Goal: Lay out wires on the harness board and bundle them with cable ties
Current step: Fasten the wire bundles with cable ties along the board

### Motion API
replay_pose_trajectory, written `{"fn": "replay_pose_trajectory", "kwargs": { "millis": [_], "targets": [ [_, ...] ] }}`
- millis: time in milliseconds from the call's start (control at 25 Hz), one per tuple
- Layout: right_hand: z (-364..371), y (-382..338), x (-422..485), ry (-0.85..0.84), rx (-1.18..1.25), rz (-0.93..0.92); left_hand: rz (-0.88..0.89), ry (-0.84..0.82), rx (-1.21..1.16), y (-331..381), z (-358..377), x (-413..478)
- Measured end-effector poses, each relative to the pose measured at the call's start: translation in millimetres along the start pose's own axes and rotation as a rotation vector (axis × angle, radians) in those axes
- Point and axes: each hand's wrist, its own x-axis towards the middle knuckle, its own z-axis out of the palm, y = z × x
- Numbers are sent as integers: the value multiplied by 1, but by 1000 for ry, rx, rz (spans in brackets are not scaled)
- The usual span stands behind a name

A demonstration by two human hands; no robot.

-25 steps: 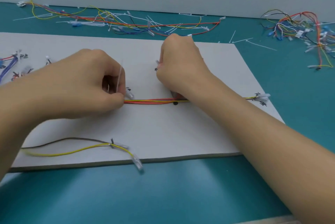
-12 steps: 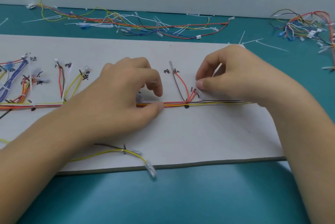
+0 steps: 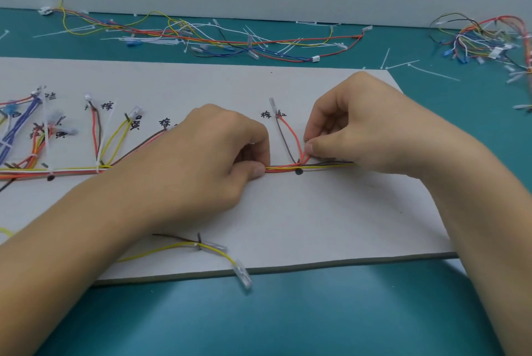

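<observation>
Our left hand [image 3: 201,159] lies on the white harness board [image 3: 316,226], its fingers curled. Thumb and forefinger pinch the wire bundle [image 3: 282,167], which runs flat across the board from the left edge to beneath our right hand [image 3: 359,131]. A bare stretch of bundle shows between the two hands, just above a black dot [image 3: 299,172] marked on the board.

The right hand's fingers are curled too, with thumb and forefinger pressed together on the tip of a short red wire [image 3: 304,157] rising from the bundle. Just left of those fingers, a brown and red branch [image 3: 285,136] climbs to a clear terminal. A yellow wire [image 3: 172,247] lies near the board's front edge. Loose cable ties [image 3: 431,72] are scattered on the teal table [image 3: 259,321].
</observation>
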Motion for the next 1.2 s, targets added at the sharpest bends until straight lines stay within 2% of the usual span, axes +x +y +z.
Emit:
{"fn": "replay_pose_trajectory", "kwargs": {
  "millis": [200,400,600,720,880,1040,1120,1200],
  "targets": [
    [11,-9,-6,-16,24,22,-43,-93,-12,-5,-11,-7],
    [10,-11,-7,-15,-2,36,23,-30,-15,1,-5,-10],
    [8,-11,-7,-85,44,50,143,9,-56,4,4,-6],
    [-2,-10,-5,-119,118,118,156,48,-61,7,10,-5],
    [-27,7,17,114,25,289,102,84,-107,9,14,-4],
    [-58,50,77,392,-70,461,113,98,-134,10,17,-2],
    [-61,71,103,417,-104,465,126,112,-127,10,18,-2],
    [-57,86,116,335,-159,452,140,124,-116,9,20,-2]
  ]
}}
